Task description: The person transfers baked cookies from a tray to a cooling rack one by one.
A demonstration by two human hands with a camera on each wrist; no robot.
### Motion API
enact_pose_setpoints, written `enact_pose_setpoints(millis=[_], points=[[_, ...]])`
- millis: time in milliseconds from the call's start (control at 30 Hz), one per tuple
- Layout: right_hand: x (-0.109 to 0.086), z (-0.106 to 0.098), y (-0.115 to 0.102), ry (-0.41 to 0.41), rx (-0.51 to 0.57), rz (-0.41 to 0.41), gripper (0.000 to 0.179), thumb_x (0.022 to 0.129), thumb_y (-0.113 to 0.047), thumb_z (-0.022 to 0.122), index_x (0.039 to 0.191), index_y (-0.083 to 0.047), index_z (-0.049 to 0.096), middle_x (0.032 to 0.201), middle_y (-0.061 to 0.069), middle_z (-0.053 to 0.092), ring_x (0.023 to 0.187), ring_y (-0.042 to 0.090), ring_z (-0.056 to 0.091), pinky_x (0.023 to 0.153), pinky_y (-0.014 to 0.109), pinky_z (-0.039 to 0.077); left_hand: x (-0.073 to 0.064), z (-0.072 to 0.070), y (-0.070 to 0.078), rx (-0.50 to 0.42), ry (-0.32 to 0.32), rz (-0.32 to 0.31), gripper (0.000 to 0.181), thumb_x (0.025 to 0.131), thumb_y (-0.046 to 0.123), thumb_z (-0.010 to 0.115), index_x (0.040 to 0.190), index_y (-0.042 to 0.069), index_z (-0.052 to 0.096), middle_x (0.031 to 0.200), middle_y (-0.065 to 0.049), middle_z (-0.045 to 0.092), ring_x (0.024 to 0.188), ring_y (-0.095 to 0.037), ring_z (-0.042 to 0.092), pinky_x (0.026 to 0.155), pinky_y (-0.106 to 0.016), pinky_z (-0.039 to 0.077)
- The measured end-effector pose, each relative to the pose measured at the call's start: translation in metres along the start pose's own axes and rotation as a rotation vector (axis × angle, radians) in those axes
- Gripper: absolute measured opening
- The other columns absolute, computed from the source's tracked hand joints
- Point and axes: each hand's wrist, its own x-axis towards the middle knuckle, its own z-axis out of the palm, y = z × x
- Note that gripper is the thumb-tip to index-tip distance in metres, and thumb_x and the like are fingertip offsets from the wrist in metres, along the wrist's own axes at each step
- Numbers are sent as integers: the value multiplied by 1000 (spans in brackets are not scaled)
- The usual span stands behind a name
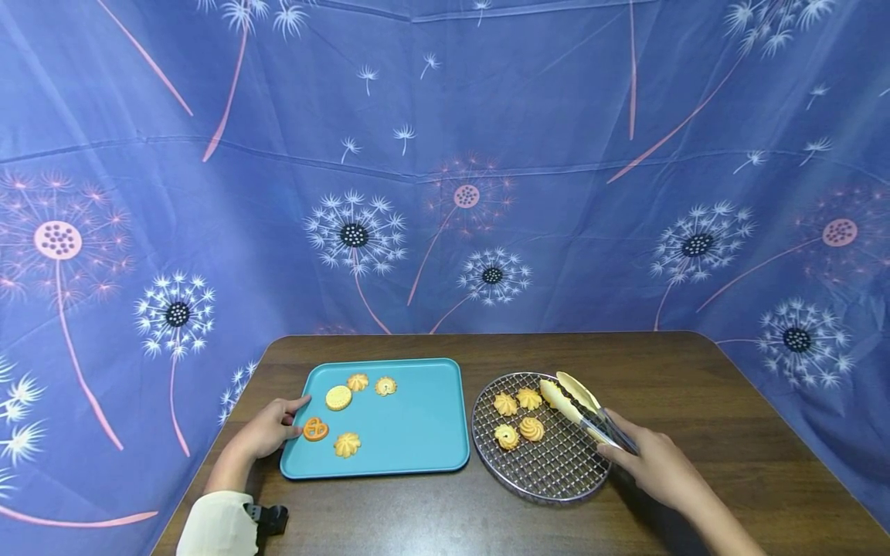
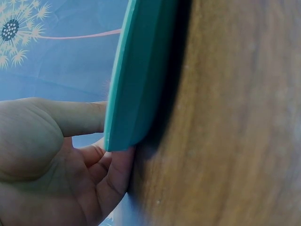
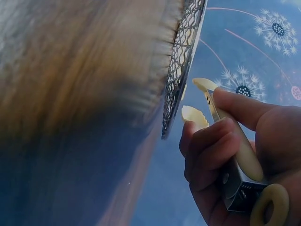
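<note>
My left hand (image 1: 267, 428) grips the left edge of a turquoise tray (image 1: 410, 421), thumb at the rim and fingers underneath in the left wrist view. A pretzel (image 1: 316, 429), a round yellow biscuit (image 1: 338, 398) and three fluted butter cookies, one of them nearest the front (image 1: 347, 445), lie on it. With my right hand (image 1: 657, 463) I hold cream-tipped metal tongs (image 3: 245, 155) over a round wire rack (image 1: 556, 479). Several swirled butter cookies, such as this one (image 1: 531, 429), sit on the rack; another is partly hidden behind the tongs' near tip, which overlaps it.
A brown wooden table (image 1: 389, 517) carries the tray on the left and the rack on the right, with a narrow gap between them. Behind the table hangs a blue cloth (image 1: 556, 232) with dandelion prints. A black strap (image 1: 267, 519) is at my left sleeve.
</note>
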Motion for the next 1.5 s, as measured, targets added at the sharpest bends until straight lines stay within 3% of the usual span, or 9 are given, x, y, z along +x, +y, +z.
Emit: enact_pose_setpoints(millis=[200, 333, 433, 467, 1000, 1500], points=[[1, 1, -8, 21, -23, -31, 74, 96, -34, 73, 154, 1, 44, 90, 14, 68, 54, 14, 57, 52, 30, 49, 0, 0, 0, 1, -1, 9, 63, 90, -15, 62, 149, -15, 40, 78, -8, 47, 63, -19, 44, 53, -27, 41], [3, 5, -16, 65, -87, -102, 71, 94, -36, 75, 150, 2, 51, 118, 30, 69, 86, 37, 71, 75, 52, 57, 0, 0, 0, -1, -10, 11, 63, 91, -15, 62, 150, -15, 39, 76, -7, 46, 60, -18, 43, 52, -27, 41], [5, 8, -22, 82, -110, -143, 70, 94, -37, 75, 148, 1, 54, 134, 33, 60, 116, 52, 62, 94, 67, 48, 0, 0, 0, 5, -17, 14, 63, 91, -15, 62, 150, -15, 39, 75, -6, 45, 59, -17, 43, 52, -27, 41], [5, 9, -25, 78, -108, -148, 70, 94, -37, 75, 148, 1, 53, 136, 33, 59, 119, 55, 59, 96, 69, 46, 0, 0, 0, 4, -17, 15, 63, 91, -15, 62, 150, -15, 39, 75, -6, 45, 58, -17, 42, 52, -27, 41], [20, 25, -60, 15, -100, -203, 66, 95, -33, 74, 151, -4, 53, 140, 25, 59, 126, 51, 57, 102, 67, 43, 1, 0, 2, 4, -10, 30, 63, 90, -16, 62, 149, -16, 40, 78, -8, 48, 64, -19, 45, 53, -27, 42], [32, 49, -97, -37, -77, -255, 67, 93, -33, 75, 152, -9, 52, 138, 22, 63, 123, 45, 62, 104, 61, 46, 0, 1, -1, 14, -14, 6, 63, 92, -15, 61, 150, -14, 38, 73, -5, 42, 56, -16, 42, 51, -26, 41]])
